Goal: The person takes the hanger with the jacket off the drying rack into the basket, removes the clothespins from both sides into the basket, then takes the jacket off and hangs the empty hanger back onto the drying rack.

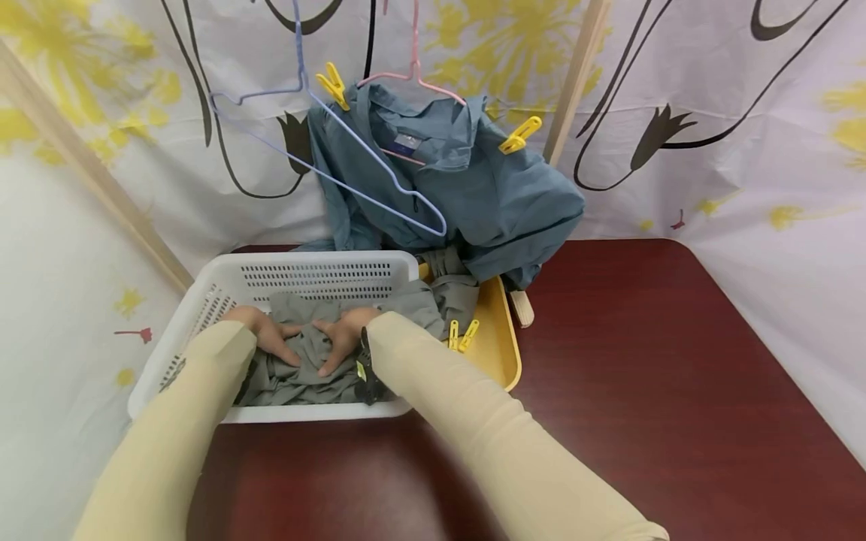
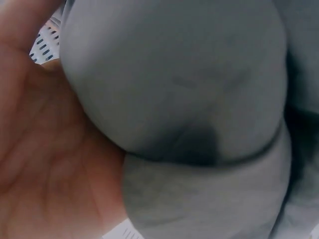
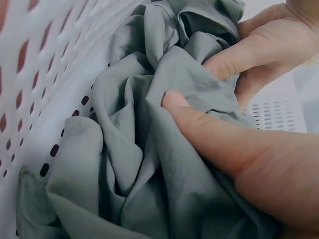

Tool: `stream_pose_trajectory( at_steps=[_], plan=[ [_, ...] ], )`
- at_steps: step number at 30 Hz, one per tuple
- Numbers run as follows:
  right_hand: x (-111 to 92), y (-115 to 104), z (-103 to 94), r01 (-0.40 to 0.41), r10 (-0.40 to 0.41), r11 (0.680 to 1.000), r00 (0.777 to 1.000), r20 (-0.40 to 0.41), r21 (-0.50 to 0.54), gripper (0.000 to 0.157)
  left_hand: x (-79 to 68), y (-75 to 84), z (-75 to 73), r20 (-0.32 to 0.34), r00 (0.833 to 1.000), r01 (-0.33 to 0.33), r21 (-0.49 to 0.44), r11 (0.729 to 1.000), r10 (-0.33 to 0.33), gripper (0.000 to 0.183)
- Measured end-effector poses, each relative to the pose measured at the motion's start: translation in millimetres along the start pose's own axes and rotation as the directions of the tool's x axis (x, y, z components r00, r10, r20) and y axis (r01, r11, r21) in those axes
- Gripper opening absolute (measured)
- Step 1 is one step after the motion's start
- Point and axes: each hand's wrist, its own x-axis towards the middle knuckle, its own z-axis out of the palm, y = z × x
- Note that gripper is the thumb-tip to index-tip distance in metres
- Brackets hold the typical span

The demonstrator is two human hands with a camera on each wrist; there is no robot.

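A crumpled grey garment point(image 1: 307, 368) lies in the white perforated basket point(image 1: 318, 411). My left hand point(image 1: 267, 335) grips its left part; the left wrist view has the palm point(image 2: 55, 144) up against a bulging fold of the cloth. My right hand point(image 1: 348, 336) holds the garment a short way to the right, facing the left. In the right wrist view the right thumb point(image 3: 209, 132) presses on top of a fold, and the left hand point(image 3: 269, 50) is at the cloth beyond it. The other fingers are partly hidden by the fabric.
A blue shirt point(image 1: 467, 180) hangs behind on a pink hanger point(image 1: 416, 64), with yellow clothespins point(image 1: 521, 135) at its shoulders. A bare blue hanger point(image 1: 365, 197) hangs in front. Beside the basket, a yellow tray point(image 1: 497, 353) holds grey cloth and more clothespins point(image 1: 468, 336). Everything stands on a dark red table point(image 1: 663, 391).
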Motion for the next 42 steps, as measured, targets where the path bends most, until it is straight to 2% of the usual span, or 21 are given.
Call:
stream_pose_trajectory(
  at_steps=[4, 9, 14, 17, 20, 23, 27, 31, 38, 42],
  plan=[
    [-5, 3, -1.9, -0.005, 0.005, 1.0, 1.0, 0.0, 0.019, 0.095, 0.5, 4.5, -3.8, 0.013, 1.0, -0.016, -0.018, 1.0, 0.017, 0.097],
    [-10, 2, -7.6, 0.038, -0.039, 0.998, 0.999, 0.011, 0.049, 0.095, -4.8, -1.3, -6.2, 0.005, 0.999, -0.052, -0.005, 0.999, 0.052, 0.098],
    [-18, -1, -17.1, 0.09, -0.093, 0.991, 0.996, 0.018, 0.103, 0.095, -21.4, -6.9, -13.4, -0.014, 0.996, -0.089, -0.025, 0.996, 0.089, 0.095],
    [-27, -1, -22.7, 0.145, -0.144, 0.986, 0.989, -0.014, 0.086, 0.093, -34.2, -7.1, -21.6, -0.009, 0.994, -0.111, -0.071, 0.991, 0.111, 0.092],
    [-37, 0, -26.5, 0.196, -0.193, 0.976, 0.98, -0.04, 0.095, 0.088, -44.4, -5.2, -28.5, 0.013, 0.99, -0.139, -0.128, 0.982, 0.142, 0.087],
    [-43, 2, -27.8, 0.246, -0.239, 0.964, 0.968, -0.076, 0.105, 0.083, -52.1, -1.9, -30.1, 0.004, 0.99, -0.137, -0.154, 0.979, 0.139, 0.085],
    [-49, 8, -26.4, 0.304, -0.292, 0.948, 0.948, -0.126, 0.093, 0.078, -60.5, 2.9, -26.1, -0.034, 0.993, -0.116, -0.197, 0.974, 0.111, 0.085],
    [-52, 12, -23.1, 0.345, -0.33, 0.935, 0.932, -0.151, 0.085, 0.076, -67.5, 4.7, -18.0, -0.043, 0.992, -0.126, -0.23, 0.965, 0.119, 0.084],
    [-77, 29, -32.7, 0.406, -0.379, 0.91, 0.897, -0.229, 0.082, 0.071, -76.8, 20.9, -21.7, -0.07, 0.985, -0.171, -0.171, 0.97, 0.161, 0.08],
    [-91, 42, -38.1, 0.413, -0.383, 0.909, 0.883, -0.271, 0.06, 0.069, -78.1, 28.1, -24.5, -0.085, 0.976, -0.213, -0.131, 0.968, 0.203, 0.077]
  ],
)
